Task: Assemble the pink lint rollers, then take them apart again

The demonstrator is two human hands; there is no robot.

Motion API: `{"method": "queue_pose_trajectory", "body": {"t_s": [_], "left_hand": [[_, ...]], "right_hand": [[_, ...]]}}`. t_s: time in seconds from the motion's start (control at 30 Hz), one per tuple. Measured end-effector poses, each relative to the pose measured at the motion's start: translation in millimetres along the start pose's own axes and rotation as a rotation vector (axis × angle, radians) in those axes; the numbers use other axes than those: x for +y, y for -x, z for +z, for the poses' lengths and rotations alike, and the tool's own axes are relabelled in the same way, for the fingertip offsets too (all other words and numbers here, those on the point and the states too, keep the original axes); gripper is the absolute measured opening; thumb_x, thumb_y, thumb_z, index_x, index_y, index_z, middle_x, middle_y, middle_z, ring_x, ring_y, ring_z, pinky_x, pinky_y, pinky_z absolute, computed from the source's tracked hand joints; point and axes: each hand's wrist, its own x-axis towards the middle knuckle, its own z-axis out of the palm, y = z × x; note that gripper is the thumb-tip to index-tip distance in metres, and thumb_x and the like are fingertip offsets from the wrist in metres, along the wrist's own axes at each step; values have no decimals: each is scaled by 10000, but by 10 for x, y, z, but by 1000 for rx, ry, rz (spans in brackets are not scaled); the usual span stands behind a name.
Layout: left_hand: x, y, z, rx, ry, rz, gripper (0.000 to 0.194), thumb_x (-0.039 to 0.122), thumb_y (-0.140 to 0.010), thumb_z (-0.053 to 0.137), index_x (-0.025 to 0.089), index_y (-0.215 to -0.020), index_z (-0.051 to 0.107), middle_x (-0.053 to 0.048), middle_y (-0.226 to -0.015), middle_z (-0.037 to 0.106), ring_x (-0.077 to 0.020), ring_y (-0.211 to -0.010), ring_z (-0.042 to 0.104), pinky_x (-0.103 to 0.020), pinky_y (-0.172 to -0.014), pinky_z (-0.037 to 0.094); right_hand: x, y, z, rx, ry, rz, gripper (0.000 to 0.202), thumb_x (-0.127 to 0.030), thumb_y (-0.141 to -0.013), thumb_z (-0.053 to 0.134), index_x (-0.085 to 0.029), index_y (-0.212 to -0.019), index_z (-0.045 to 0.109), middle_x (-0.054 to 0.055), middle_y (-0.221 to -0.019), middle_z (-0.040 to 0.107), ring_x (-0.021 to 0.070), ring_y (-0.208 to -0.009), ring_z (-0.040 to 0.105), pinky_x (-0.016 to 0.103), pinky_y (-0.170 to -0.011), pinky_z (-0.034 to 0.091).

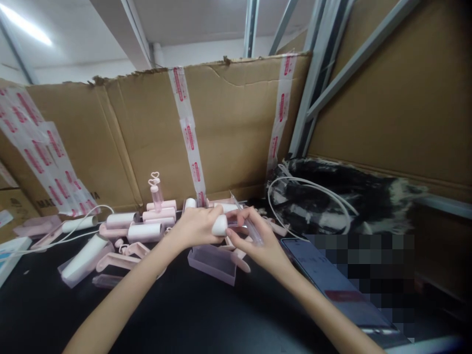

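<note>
In the middle of the head view my left hand (201, 227) is closed around a white roll (220, 225), whose rounded end faces right. My right hand (260, 241) meets it from the right, the thumb close to that end. Its bent fingers grip a clear plastic piece (253, 231), slim and tilted; its exact kind I cannot make out. Just below the hands sits a translucent purple tray-like case (213, 265). Beside it a flat pink piece (241, 263) sticks out under my right hand.
Left of my hands lie white rolls (145, 232), pink handles (117, 261) and pink cylinders (159, 215), several of each. Small heart-topped bottles (155, 189) stand on them. A phone-like screen (332, 280) is at right. Behind are cardboard (147, 132), a white cable (271, 196) and black plastic (328, 172).
</note>
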Motion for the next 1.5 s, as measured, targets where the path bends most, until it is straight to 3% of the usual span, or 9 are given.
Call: {"method": "queue_pose_trajectory", "body": {"t_s": [0.6,1.1,1.23,1.3,1.4,1.5], "left_hand": [[45,17,42,-63,41,15,318,401,-744,527,235,-1011,479,-39,-890,692,-281,-785,664,-305,-582,448],[59,-10,138,-112,18,65,366,425,-724,545,170,-983,496,-101,-834,685,-307,-764,663,-368,-668,469],[-51,14,34,-94,51,-23,414,444,-704,575,190,-1018,484,-97,-854,688,-306,-778,661,-345,-646,463],[-185,48,-71,-91,30,-132,425,407,-685,599,192,-1029,473,-99,-851,686,-310,-794,655,-339,-644,456],[-402,137,-269,-55,-28,-280,389,372,-691,582,183,-1010,464,-94,-824,675,-311,-792,647,-334,-637,440],[-521,239,-452,6,21,-347,387,453,-703,556,196,-977,462,-53,-781,648,-289,-755,634,-314,-617,414]], "right_hand": [[-29,-10,46,16,-11,99,234,-155,-682,556,-227,-741,341,-8,-827,478,128,-736,494,243,-611,485],[126,26,98,-6,17,156,270,-120,-616,525,-235,-760,328,-34,-727,442,127,-651,456,215,-521,382],[35,21,37,27,28,73,239,-125,-649,520,-232,-749,331,4,-852,529,153,-778,533,258,-638,435],[-33,-5,-21,-28,112,56,223,-187,-706,562,-230,-747,348,24,-910,574,177,-853,564,287,-709,449],[-78,-124,-111,-76,402,57,175,-320,-804,549,-225,-761,409,21,-838,598,192,-819,581,306,-715,447],[14,-321,-132,-187,750,9,133,-333,-872,445,-221,-804,466,13,-771,592,180,-720,570,300,-659,431]]}}
